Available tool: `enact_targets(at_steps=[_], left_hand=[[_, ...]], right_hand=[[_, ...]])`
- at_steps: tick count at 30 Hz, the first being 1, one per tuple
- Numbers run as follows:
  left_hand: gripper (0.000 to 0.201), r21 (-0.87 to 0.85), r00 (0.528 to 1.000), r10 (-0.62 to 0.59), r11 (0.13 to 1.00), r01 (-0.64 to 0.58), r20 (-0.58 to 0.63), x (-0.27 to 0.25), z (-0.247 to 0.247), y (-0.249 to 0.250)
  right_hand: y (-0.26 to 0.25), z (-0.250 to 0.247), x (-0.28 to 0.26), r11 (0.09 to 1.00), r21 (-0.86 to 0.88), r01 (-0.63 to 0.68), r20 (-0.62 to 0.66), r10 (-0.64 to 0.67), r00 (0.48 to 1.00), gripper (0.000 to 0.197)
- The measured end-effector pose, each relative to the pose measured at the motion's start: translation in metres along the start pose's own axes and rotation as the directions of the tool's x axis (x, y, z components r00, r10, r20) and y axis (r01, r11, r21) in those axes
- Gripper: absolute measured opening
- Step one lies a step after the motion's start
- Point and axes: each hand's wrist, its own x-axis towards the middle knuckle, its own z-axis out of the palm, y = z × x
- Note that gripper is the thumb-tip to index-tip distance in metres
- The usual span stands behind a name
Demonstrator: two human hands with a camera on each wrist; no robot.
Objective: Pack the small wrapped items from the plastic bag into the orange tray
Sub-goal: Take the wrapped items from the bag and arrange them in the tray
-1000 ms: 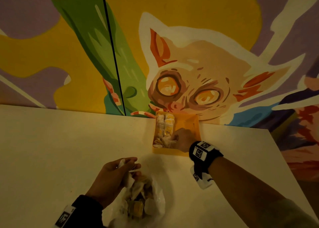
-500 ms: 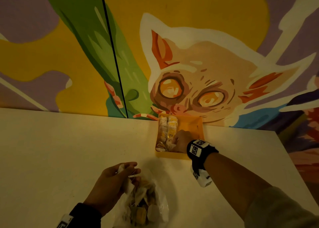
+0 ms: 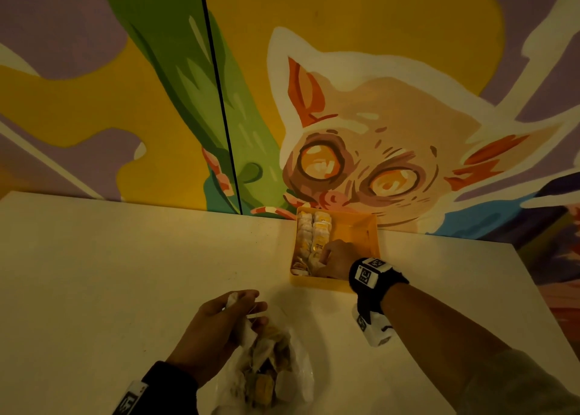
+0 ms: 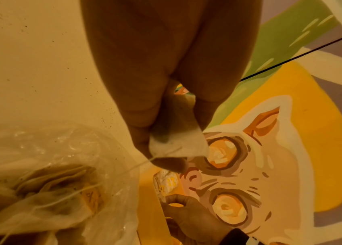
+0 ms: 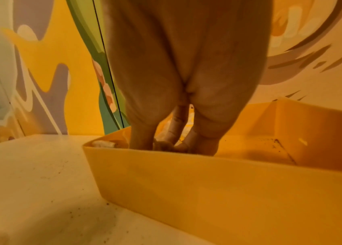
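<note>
at centre right of the head view, the right hand (image 3: 337,259), fingers curled on a packet, should tuck it snug against the rows in the orange tray (image 3: 365,226) while the left hand (image 3: 219,323) pinches the next packet (image 4: 178,145)

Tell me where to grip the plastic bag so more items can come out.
Judging by its pose, grip the loose film at the mouth of the bag, coming from above on the tray side. It lies slumped on the table, and the left hand already holds an item there.

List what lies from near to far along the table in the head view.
plastic bag → left hand, holding a wrapped item → right hand → orange tray → painted wall
</note>
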Motion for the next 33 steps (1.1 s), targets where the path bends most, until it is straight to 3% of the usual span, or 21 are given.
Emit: enact_targets(at_steps=[4,6,9,11,14,17,20,24,28,33], left_hand=[[0.026,-0.171,0.999,-0.043,0.984,0.048,0.034,-0.002,0.0,0.0],[0.028,-0.291,0.994,-0.089,0.951,0.104,0.064,-0.005,0.002,0.002],[0.033,-0.415,0.984,-0.131,0.894,0.168,0.117,-0.012,0.004,0.003],[0.039,-0.446,0.982,-0.14,0.876,0.184,0.13,-0.015,0.006,0.003],[0.039,-0.442,0.981,-0.151,0.877,0.189,0.121,-0.017,0.008,-0.002],[0.045,-0.424,0.983,-0.121,0.889,0.17,0.141,-0.02,0.011,-0.003],[0.031,-0.421,0.989,-0.063,0.9,0.116,0.137,-0.026,0.015,-0.004],[0.025,-0.457,0.993,-0.054,0.884,0.094,0.1,-0.034,0.016,-0.004],[0.02,-0.318,0.999,-0.035,0.947,0.044,0.032,-0.038,0.008,-0.008],[0.02,-0.115,0.997,0.048,0.993,-0.04,0.065,-0.048,0.004,-0.012]], right_hand=[[-0.003,0.0,-0.009,0.995,0.094,-0.022,-0.077,0.03,0.997,0.037],[-0.008,-0.001,-0.024,0.991,0.131,0.024,-0.219,0.006,0.976,0.031],[-0.025,0.004,-0.059,0.93,0.288,0.227,-0.395,-0.101,0.913,0.008],[-0.041,0.01,-0.087,0.836,0.407,0.369,-0.368,-0.219,0.903,0.003],[-0.062,0.021,-0.127,0.718,0.516,0.467,-0.26,-0.388,0.884,0.009],[-0.075,0.032,-0.155,0.698,0.512,0.5,-0.191,-0.475,0.859,0.02],[-0.077,0.044,-0.17,0.745,0.478,0.465,-0.162,-0.446,0.881,0.026],[-0.073,0.054,-0.173,0.748,0.495,0.443,-0.266,-0.355,0.896,0.021],[-0.067,0.049,-0.174,0.663,0.63,0.406,-0.291,-0.283,0.914,0.009],[-0.058,0.04,-0.177,0.603,0.705,0.373,-0.313,-0.208,0.927,0.011]])
